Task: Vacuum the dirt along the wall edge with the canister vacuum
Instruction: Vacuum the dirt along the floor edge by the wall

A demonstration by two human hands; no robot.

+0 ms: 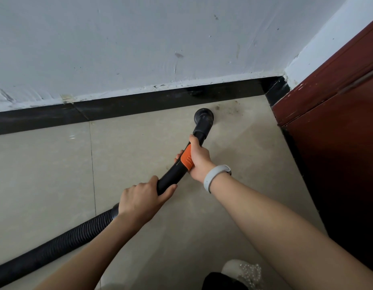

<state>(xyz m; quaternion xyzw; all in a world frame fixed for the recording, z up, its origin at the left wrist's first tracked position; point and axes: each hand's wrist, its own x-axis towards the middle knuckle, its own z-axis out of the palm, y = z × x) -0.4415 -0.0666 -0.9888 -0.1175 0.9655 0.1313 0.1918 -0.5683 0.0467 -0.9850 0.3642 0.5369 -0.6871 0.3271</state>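
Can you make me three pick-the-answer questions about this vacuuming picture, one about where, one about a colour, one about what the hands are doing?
1. Where is the dirt?
A. In the corner by the black baseboard
B. Under the shoe
C. On the wall

2. What colour is the band on the vacuum tube?
A. Green
B. Orange
C. Blue

3. How is the tube held?
A. By no hand
B. By one hand
C. By both hands

Answers: 1 A, brown specks lie just beyond the nozzle. 2 B, the orange band shows. 3 C, the left hand and right hand both grip it.
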